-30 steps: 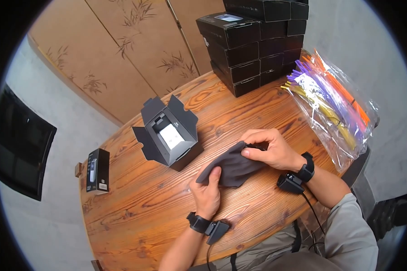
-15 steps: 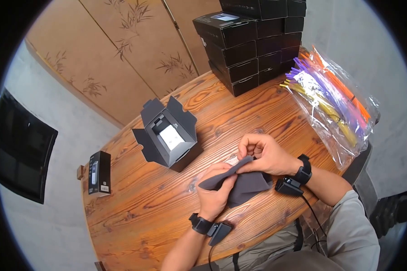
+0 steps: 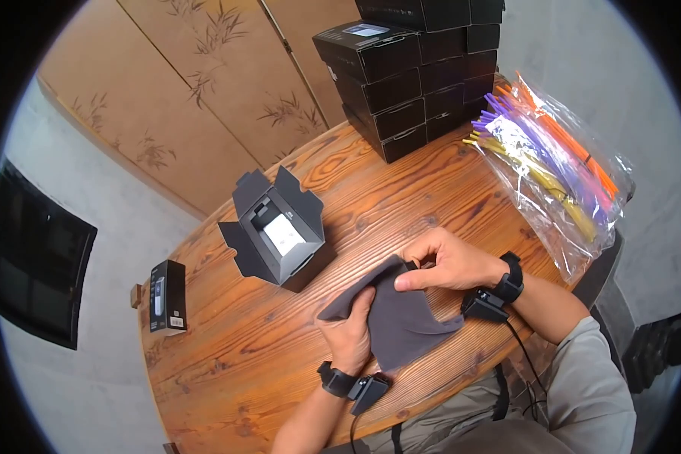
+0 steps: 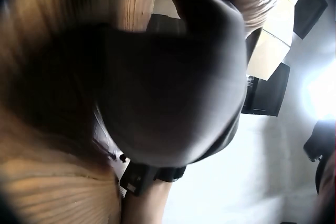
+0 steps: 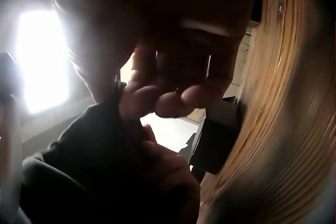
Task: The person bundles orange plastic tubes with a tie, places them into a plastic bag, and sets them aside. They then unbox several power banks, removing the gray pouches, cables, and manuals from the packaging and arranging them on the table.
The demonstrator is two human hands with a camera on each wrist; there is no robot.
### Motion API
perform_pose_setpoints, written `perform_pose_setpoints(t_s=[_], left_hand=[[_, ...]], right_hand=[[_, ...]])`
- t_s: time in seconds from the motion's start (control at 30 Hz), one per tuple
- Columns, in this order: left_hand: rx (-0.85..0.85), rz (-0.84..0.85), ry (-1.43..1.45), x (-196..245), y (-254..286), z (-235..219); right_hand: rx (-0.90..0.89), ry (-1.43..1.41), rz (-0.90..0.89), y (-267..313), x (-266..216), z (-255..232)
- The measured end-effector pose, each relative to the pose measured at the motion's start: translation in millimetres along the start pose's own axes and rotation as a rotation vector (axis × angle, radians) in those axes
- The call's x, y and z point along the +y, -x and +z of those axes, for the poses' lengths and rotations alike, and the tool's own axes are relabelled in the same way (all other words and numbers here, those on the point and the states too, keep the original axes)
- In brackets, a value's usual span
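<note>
In the head view a dark grey cloth (image 3: 408, 325) hangs spread between the two hands, over the wooden table's near part. My left hand (image 3: 348, 340) grips its left edge, thumb lying on top and the fingers hidden beneath. My right hand (image 3: 458, 261) pinches the upper edge between thumb and bent fingers. The left wrist view is filled mostly by the blurred cloth (image 4: 168, 92). From the right wrist, the curled fingertips (image 5: 170, 103) show against bright light, close to the cloth's dark edge.
An opened black box (image 3: 310, 265) with raised flaps and a white piece inside stands beyond the hands. Farther left is a closed black box (image 3: 172, 295). Stacked black boxes (image 3: 393, 98) rise at the back, beside a clear bag of coloured sticks (image 3: 548, 174).
The cloth was bunched up between the hands, then folded over the left hand; now it hangs wider and lower toward the person. Both hands have kept hold of it.
</note>
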State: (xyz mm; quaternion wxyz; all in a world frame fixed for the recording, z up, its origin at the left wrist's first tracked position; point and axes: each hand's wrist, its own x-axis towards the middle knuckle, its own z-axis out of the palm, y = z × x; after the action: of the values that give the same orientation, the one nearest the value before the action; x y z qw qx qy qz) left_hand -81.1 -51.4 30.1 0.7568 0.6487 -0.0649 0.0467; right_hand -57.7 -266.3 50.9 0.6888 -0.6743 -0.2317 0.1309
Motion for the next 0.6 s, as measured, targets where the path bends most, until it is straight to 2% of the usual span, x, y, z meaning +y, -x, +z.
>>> perform_pose_setpoints(t_s=[0.1,0.2,0.37,0.43,0.5,0.57,0.6], left_hand=[[-0.007,-0.003,-0.028,1,0,-1],[-0.055,0.0,-0.009,-3,-2,-4],[-0.126,-0.165,0.216,-5,-3,4],[-0.153,-0.177,0.169,-3,-2,3],[-0.178,-0.189,0.122,-1,-2,2],[-0.078,-0.125,0.147,-5,-2,1],[-0.028,-0.093,0.158,-6,-2,1]], right_hand=[[0.206,-0.009,-0.1,-4,-4,14],[0.118,-0.066,-0.02,-1,-1,5],[0.349,-0.194,-0.018,-4,-10,13],[0.41,-0.252,-0.032,-5,-11,14],[0.389,-0.258,-0.044,-6,-12,16],[0.366,-0.264,-0.054,-6,-13,18],[0.324,-0.167,-0.047,-5,-9,16]])
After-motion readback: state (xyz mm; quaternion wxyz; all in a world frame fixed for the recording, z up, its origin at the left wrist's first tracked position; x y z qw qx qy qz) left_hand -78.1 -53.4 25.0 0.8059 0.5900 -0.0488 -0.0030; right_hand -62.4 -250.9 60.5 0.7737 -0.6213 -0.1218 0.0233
